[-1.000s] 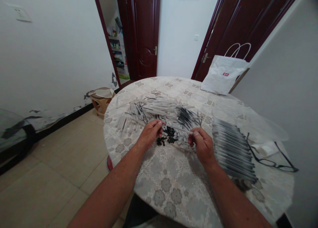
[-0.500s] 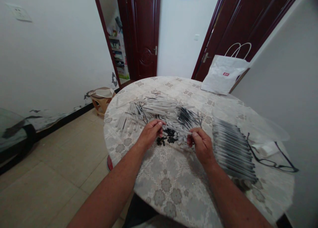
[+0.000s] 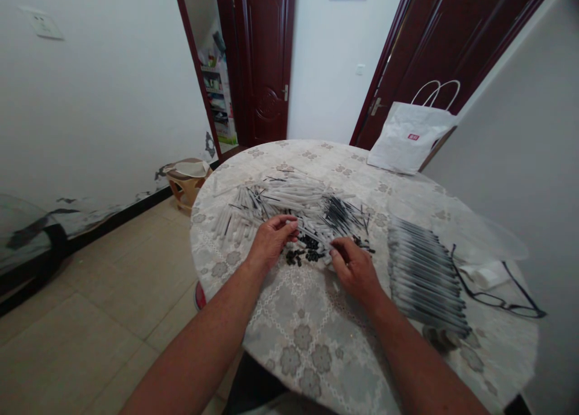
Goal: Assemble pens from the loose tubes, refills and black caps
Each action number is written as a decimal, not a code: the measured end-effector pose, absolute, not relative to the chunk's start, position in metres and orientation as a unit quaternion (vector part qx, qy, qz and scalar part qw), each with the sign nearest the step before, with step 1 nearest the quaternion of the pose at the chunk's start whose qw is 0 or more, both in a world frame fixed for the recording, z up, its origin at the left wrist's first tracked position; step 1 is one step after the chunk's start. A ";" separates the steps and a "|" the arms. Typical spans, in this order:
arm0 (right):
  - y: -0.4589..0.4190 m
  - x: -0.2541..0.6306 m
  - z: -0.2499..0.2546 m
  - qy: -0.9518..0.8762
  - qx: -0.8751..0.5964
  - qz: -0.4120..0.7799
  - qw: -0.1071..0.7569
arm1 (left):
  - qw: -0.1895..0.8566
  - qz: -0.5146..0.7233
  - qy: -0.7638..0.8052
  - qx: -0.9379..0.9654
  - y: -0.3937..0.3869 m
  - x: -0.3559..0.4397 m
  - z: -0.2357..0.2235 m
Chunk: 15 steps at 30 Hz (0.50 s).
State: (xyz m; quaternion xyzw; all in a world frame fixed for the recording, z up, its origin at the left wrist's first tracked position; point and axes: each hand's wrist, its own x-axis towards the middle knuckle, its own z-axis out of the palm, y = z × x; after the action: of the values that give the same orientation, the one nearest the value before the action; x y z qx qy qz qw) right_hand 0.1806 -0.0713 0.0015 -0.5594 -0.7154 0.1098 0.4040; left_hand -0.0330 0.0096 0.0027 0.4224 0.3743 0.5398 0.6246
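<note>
Between my hands is a thin, pale see-through tube that looks like a pen barrel (image 3: 312, 232). My left hand (image 3: 272, 239) pinches its left end between thumb and fingers. At the other end, the closed fingertips of my right hand (image 3: 355, 265) grip it. Underneath lie small black caps (image 3: 294, 257) and short pale pieces. Just beyond the hands spreads a heap of whitish tubes (image 3: 294, 192), with a bundle of thin black refills (image 3: 338, 213) on its right side. To the right of my right hand, pens with dark ends (image 3: 425, 276) lie side by side in a row.
A patterned cloth covers the round table (image 3: 301, 357). Black-framed glasses (image 3: 491, 297) and a clear plastic bag (image 3: 479, 228) lie at the right. A white paper bag (image 3: 409, 137) stands at the back right. A wooden stool (image 3: 187, 183) is beyond the left edge.
My right hand has moved left, closer to my left hand, and the tube between them now slants more. My left hand has hardly moved. The view has shifted slightly.
</note>
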 end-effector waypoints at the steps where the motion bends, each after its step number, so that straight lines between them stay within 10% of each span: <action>1: -0.070 0.180 0.001 -0.720 -0.555 0.102 0.405 | 0.627 0.535 0.373 0.427 0.009 -0.032 0.002; 15: -0.073 0.169 0.000 -0.767 -0.519 0.018 0.378 | 0.669 0.544 0.338 0.378 0.007 -0.027 0.003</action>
State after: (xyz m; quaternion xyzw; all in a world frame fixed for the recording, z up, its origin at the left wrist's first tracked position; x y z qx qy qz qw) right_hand 0.1691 -0.0726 -0.0002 -0.5185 -0.7668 0.0180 0.3779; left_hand -0.0275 0.0065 0.0027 0.3776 0.3381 0.5439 0.6688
